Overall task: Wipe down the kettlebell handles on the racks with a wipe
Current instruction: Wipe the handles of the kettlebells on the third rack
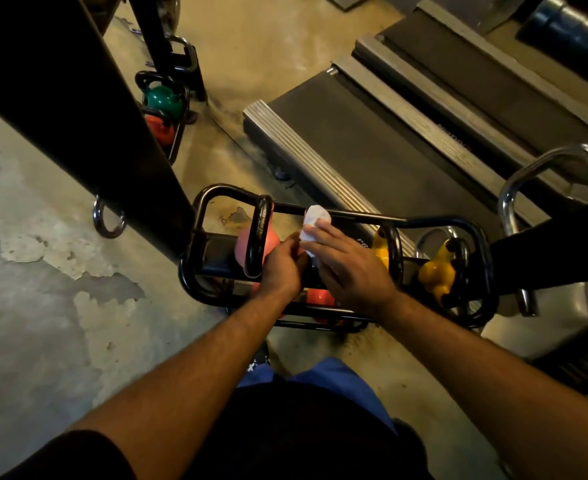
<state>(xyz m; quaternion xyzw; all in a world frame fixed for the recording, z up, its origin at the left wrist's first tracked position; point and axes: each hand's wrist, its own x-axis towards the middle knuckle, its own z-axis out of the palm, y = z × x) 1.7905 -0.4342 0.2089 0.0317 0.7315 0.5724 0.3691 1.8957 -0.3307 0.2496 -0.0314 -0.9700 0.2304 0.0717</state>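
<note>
While my right hand lies flat on the wipe, my left hand curls, grip unclear. Rack lettering at 2 o'clock is unreadable.

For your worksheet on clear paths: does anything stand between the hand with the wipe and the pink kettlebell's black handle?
Yes: the left hand lies between them. The right hand presses the white wipe down just right of it, and the pink kettlebell's handle stands upright on the far side, left of both hands.
</note>
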